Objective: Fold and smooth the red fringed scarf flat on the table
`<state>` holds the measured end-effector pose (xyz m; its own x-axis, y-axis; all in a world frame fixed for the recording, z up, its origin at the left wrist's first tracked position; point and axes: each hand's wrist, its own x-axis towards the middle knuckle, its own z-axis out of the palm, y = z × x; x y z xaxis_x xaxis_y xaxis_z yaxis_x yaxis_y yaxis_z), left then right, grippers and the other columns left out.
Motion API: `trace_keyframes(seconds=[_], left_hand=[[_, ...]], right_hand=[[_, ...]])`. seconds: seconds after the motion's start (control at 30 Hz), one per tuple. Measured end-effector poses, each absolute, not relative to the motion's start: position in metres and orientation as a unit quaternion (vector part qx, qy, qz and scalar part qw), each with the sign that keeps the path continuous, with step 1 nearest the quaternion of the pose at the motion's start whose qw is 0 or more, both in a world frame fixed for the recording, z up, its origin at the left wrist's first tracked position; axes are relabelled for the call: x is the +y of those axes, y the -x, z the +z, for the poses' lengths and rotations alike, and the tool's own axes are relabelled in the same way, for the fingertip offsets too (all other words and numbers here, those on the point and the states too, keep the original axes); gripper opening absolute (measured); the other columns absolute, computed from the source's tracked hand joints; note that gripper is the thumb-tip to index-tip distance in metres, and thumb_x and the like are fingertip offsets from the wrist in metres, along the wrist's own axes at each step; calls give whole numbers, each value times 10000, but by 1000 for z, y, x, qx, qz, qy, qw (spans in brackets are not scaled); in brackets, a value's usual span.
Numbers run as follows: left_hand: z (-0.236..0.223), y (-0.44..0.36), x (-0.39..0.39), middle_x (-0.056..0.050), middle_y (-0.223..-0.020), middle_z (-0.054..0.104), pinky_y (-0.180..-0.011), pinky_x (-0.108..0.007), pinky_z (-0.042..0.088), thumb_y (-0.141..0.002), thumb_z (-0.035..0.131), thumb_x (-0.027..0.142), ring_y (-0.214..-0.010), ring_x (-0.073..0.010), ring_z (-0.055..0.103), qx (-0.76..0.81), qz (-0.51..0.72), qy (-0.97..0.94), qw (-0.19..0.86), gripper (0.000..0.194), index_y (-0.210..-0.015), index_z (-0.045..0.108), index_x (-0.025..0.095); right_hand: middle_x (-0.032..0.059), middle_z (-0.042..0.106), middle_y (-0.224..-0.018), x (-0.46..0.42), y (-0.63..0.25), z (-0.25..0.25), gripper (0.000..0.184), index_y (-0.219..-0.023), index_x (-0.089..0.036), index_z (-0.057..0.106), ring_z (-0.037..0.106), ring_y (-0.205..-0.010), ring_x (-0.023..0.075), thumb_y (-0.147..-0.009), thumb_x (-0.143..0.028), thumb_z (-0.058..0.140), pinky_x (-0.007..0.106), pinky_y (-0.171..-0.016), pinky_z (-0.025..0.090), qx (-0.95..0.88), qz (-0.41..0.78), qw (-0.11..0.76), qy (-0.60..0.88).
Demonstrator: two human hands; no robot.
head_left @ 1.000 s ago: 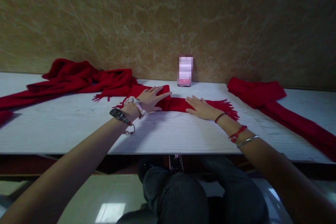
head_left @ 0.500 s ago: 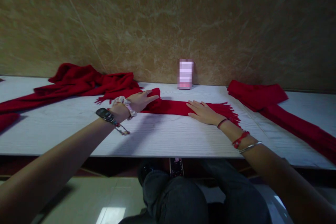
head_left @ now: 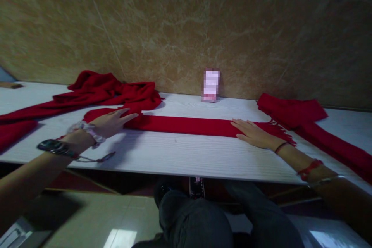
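A red fringed scarf (head_left: 186, 124) lies as a long, flat strip across the white table. My left hand (head_left: 110, 123) rests on its bunched left part, fingers stretched out and apart. Near the fringed right end, my right hand (head_left: 255, 133) lies flat on the scarf with its fingers extended. Between the hands the strip looks straight and smooth. Part of the scarf's left end is hidden under my left hand and wrist.
A loose heap of red cloth (head_left: 95, 89) sits at the back left. More folded red cloth (head_left: 293, 112) lies at the right. A blurred-out upright phone-like object (head_left: 211, 86) leans against the marbled wall (head_left: 174, 35). The white table's (head_left: 186, 159) front edge runs above my legs.
My left hand has moved left and my right hand right, so they are farther apart. A longer stretch of flat scarf shows between them. The camera view has shifted slightly.
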<state>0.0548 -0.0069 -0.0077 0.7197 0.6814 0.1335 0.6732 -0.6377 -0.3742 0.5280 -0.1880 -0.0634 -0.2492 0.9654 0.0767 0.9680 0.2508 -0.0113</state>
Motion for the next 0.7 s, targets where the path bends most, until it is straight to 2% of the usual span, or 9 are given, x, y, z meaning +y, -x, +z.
trace_keyframes(seconds=[0.1, 0.2, 0.33, 0.4, 0.5, 0.6, 0.7], left_hand=[[-11, -47, -11, -159, -1300, 425, -888, -380, 401, -763, 383, 11, -1157, -272, 431, -366, 39, 905, 214, 472, -1186, 534, 159], [-13, -49, -13, -183, -1326, 386, -867, -410, 410, -761, 360, -15, -1168, -291, 421, -376, 48, 899, 219, 520, -1225, 497, 176], [-8, -52, -15, -183, -1315, 395, -867, -403, 403, -783, 362, -1, -1176, -277, 411, -385, 86, 891, 225, 496, -1225, 489, 183], [0, -57, -19, -162, -1335, 377, -871, -478, 380, -773, 428, 37, -1218, -313, 346, -411, 102, 877, 228, 485, -1215, 490, 225], [16, -87, -29, -146, -1394, 290, -890, -591, 300, -778, 530, 182, -1263, -378, 236, -413, 104, 884, 191, 447, -1217, 483, 254], [21, -141, -37, -124, -1422, 243, -959, -544, 270, -829, 486, 354, -1291, -334, 202, -392, 67, 908, 132, 466, -1273, 419, 230], [3, -193, -39, -124, -1387, 324, -999, -421, 288, -884, 389, 320, -1288, -252, 254, -349, -6, 930, 116, 435, -1292, 390, 168]], right_hand=[[73, 277, -1427, -191, -534, -64, 575, -1386, -261, 225, 216, -1305, 238, -876, -526, 217, 485, -1041, 217, -794, -14, 36, 606], [72, 275, -1429, -190, -535, -63, 583, -1387, -260, 218, 211, -1307, 234, -872, -532, 231, 484, -1043, 214, -794, -5, 34, 607], [73, 283, -1426, -185, -526, -57, 572, -1374, -269, 260, 217, -1304, 248, -868, -536, 239, 511, -1034, 219, -786, 8, 38, 617], [73, 283, -1425, -177, -512, -52, 560, -1365, -272, 283, 217, -1305, 255, -870, -532, 238, 522, -1029, 220, -789, -1, 57, 612], [65, 294, -1422, -159, -478, -42, 544, -1352, -270, 311, 213, -1308, 250, -876, -523, 243, 517, -1034, 211, -809, -20, 78, 582], [76, 319, -1410, -138, -434, -35, 549, -1336, -228, 345, 241, -1299, 252, -877, -516, 256, 501, -1036, 223, -827, -26, 76, 557], [113, 337, -1395, -122, -396, -38, 569, -1329, -180, 356, 268, -1286, 268, -879, -513, 256, 520, -1013, 253, -825, -23, 84, 558]])
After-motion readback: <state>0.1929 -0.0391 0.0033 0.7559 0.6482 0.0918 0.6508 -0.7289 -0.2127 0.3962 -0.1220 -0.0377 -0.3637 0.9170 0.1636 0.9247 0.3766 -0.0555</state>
